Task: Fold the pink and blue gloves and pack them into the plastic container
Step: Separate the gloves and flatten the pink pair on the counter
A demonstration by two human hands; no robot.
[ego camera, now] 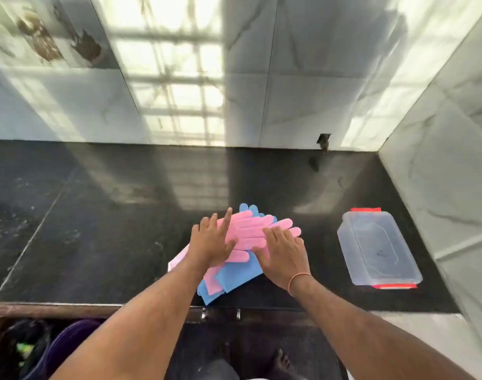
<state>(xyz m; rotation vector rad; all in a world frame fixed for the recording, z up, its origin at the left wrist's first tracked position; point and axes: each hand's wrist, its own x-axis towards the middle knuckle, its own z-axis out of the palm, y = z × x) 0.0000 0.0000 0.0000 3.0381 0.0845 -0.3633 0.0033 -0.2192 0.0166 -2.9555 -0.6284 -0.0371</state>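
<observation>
Your left hand (211,244) and right hand (282,255) lie flat, fingers straight, on the pink gloves (252,233) stacked over blue gloves (238,275) on the tabletop (111,229); they look limp, light, slippery, so pinch the cuffs; plastic container (378,248) sits rightward

Black counter (124,229) — gloves (250,231); plastic container (376,245).

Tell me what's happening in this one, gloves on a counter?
A person is working on a pile of pink gloves and blue gloves on a dark counter. The left hand and the right hand both lie flat on the pink gloves, fingers straight, pressing them down. The clear plastic container sits open to the right, apart from the pile, with no gloves in it yet.
</observation>
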